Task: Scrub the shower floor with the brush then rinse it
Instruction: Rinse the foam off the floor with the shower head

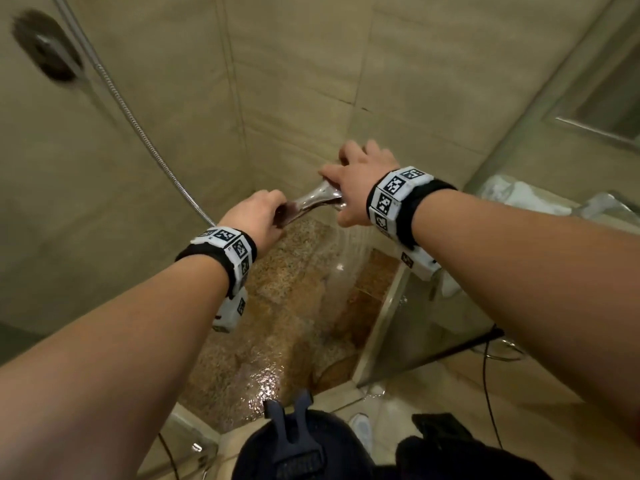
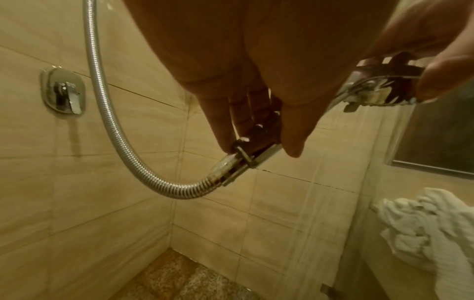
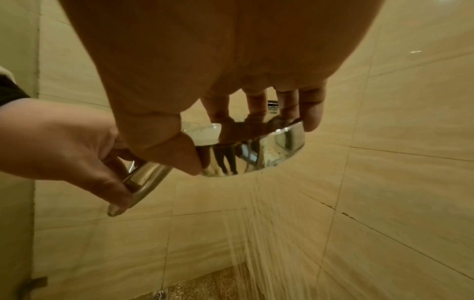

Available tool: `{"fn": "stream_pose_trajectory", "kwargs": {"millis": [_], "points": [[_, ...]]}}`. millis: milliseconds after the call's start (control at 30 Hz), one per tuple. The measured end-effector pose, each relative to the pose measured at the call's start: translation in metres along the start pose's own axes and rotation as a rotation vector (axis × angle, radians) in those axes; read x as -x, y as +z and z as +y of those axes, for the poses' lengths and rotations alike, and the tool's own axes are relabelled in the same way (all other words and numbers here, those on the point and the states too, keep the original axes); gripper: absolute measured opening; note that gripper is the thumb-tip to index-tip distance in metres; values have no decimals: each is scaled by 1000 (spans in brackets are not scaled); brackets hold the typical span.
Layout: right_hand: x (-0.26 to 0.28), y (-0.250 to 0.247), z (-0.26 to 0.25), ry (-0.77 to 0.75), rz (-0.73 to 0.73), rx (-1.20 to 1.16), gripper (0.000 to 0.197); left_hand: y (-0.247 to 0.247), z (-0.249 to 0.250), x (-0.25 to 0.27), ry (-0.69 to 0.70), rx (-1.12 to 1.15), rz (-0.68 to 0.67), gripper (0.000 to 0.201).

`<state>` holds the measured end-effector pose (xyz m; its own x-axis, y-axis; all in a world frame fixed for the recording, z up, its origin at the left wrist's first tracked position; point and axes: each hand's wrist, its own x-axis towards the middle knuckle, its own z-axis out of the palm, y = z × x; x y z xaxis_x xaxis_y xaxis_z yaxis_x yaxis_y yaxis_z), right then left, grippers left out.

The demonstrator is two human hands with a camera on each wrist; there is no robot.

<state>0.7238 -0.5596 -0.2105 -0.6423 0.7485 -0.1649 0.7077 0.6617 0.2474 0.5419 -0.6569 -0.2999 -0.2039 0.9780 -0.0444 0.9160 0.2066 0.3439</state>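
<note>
Nearest the camera, the wet speckled shower floor [image 1: 277, 341] shines with standing water by its front edge, so the rinse looks under way. No brush shows in any of the 3 views; whether scrubbing was finished cannot be told from here, though running water suggests that step is behind.

Above the floor, both hands hold the chrome handheld shower head [image 1: 311, 202]. The left hand [image 1: 258, 216] has its fingers curled round the handle end, where the ribbed metal hose [image 2: 102, 113] joins. The right hand [image 1: 360, 181] grips the round spray face from above, fingers [image 3: 311, 113] over its far rim and thumb on the near side.

Water streams [image 3: 259, 243] down toward the floor's far right corner, beside the glass panel [image 1: 398, 323].

What seems left: sweeping the spray over the remaining floor, then shutting the wall valve [image 2: 62, 92].
</note>
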Motion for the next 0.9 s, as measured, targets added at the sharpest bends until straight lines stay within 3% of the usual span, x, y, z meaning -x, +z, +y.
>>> {"fn": "stream_pose_trajectory", "kwargs": {"millis": [233, 433, 733, 900], "points": [[10, 13, 16, 70, -54, -33, 72, 15, 16, -12, 65, 26, -24, 42], [9, 30, 6, 97, -147, -157, 72, 18, 2, -8, 60, -4, -80, 41], [-6, 71, -65, 33, -278, -377, 81, 0, -54, 27, -48, -99, -253, 37], [-20, 69, -114, -55, -224, -477, 86, -27, -95, 49, -127, -174, -177, 28]]}}
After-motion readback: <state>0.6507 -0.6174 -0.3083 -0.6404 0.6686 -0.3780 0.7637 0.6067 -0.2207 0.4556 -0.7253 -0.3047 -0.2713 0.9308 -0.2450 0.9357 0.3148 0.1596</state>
